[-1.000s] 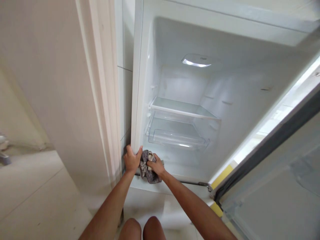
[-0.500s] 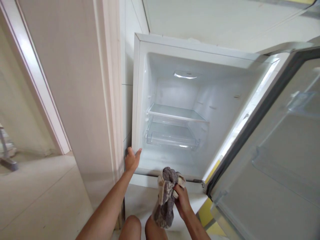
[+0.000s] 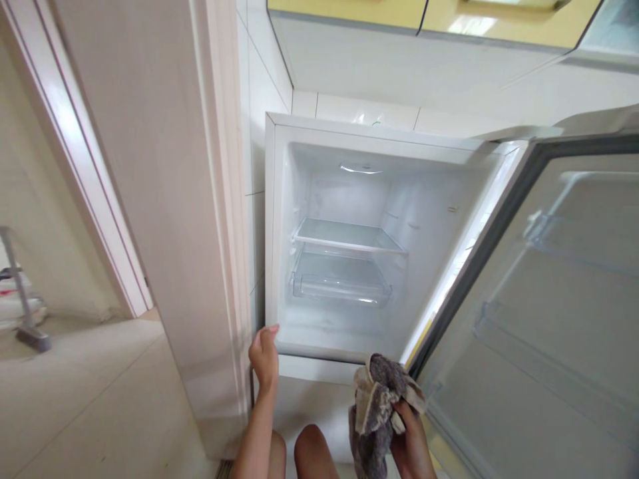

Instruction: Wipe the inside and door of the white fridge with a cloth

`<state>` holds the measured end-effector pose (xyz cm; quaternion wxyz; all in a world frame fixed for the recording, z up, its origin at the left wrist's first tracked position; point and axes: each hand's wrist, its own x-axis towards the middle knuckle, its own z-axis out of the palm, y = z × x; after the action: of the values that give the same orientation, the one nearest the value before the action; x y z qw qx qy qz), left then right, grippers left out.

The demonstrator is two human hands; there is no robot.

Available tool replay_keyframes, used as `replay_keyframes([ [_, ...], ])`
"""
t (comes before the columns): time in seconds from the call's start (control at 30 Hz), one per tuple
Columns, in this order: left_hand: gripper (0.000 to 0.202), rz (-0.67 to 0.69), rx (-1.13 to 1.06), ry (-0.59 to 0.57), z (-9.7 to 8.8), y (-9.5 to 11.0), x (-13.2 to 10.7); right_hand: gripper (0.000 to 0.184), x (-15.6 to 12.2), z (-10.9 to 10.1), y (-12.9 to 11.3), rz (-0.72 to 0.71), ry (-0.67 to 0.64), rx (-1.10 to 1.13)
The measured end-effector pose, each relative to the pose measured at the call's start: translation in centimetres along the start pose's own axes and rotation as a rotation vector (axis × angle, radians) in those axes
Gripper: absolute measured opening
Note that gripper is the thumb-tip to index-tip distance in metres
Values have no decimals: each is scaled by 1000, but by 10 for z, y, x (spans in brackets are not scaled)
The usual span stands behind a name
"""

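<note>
A white refrigerator (image 3: 319, 130) stands in front of me with its door (image 3: 544, 279) swung wide to the right. Inside are a glass shelf (image 3: 349, 234) and, below it, a clear drawer or tray (image 3: 339, 286). My left hand (image 3: 264, 356) grips the lower left edge of the refrigerator's frame, thumb over the front. Bunched in my right hand (image 3: 410, 432) is a grey and beige cloth (image 3: 374, 406), held in front of the lower right corner of the opening and hanging down.
Clear racks (image 3: 524, 352) line the inside of the door. A pale door frame (image 3: 219, 219) rises close on the left. Yellow cabinets (image 3: 349, 10) hang above. On the floor at far left stands a grey broom-like tool (image 3: 32, 336).
My right hand has carried the cloth to the right and slightly down. My left hand sits a little lower in view, still on the frame. The view has tilted up, showing the yellow cabinets.
</note>
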<state>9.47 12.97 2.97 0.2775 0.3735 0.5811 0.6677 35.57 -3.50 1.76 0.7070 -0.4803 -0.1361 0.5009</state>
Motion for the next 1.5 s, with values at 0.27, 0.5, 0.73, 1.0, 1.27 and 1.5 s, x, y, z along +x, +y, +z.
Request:
replay_keyframes([
  [0.27,36,27,-122,-342,-8,68,-83,75,2,29,-24,-224,-11,-106],
  [0.5,49,165,-55,-382,-27,118,-122,75,3,71,-62,-705,17,-442],
  [0.73,102,89,-491,-600,-22,150,-160,94,2,127,-78,-1243,-208,-627],
  [1.0,113,-274,-554,-476,-6,110,-142,95,-21,123,-44,-1196,-815,-840],
  [1.27,115,-553,-565,-301,2,83,-149,99,-23,85,-16,-1001,-893,-918],
  [1.5,78,-576,-736,-571,27,60,-167,85,52,59,6,-915,-476,-811],
])
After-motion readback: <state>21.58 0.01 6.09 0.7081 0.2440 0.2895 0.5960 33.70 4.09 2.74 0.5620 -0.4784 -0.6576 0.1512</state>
